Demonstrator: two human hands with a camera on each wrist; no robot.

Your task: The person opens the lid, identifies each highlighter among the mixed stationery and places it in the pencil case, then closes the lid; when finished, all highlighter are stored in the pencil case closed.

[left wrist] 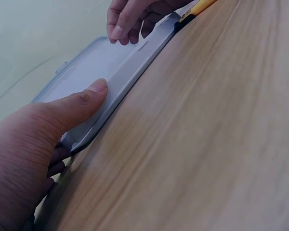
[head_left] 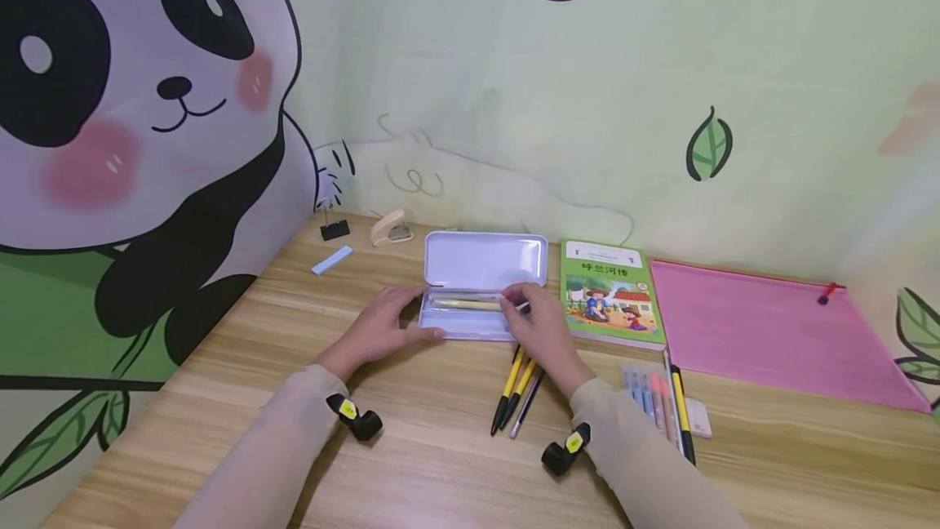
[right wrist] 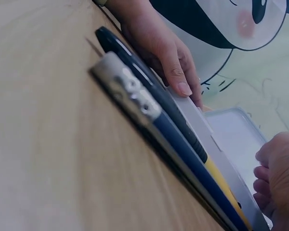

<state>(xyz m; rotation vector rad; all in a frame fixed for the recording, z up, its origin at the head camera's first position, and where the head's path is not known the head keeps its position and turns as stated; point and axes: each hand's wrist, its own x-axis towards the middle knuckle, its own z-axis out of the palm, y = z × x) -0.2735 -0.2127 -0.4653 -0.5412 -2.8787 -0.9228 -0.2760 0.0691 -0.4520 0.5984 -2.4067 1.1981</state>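
A pale lilac pencil case (head_left: 485, 261) lies open on the table, its lid raised at the back. Inside its tray rests a clear pen with a yellowish core (head_left: 464, 304). My left hand (head_left: 383, 326) grips the case's left end, with the thumb (left wrist: 86, 103) along the front and the other fingers behind the end. Over the right end is my right hand (head_left: 539, 323), fingers bent close to the pen's end; whether they pinch it is hidden. Just in front of the case lie two yellow-and-black pens (head_left: 508, 390) and a dark blue pencil-like stick with a silver end (right wrist: 178, 159).
To the right are a green book (head_left: 609, 292), a pink zip pouch (head_left: 764, 333), several colored pens (head_left: 649, 394), another yellow-and-black pen (head_left: 683, 411) and a white eraser (head_left: 699, 418). Behind left stand a stapler (head_left: 391, 228), a black binder clip (head_left: 334, 229) and a blue strip (head_left: 332, 260).
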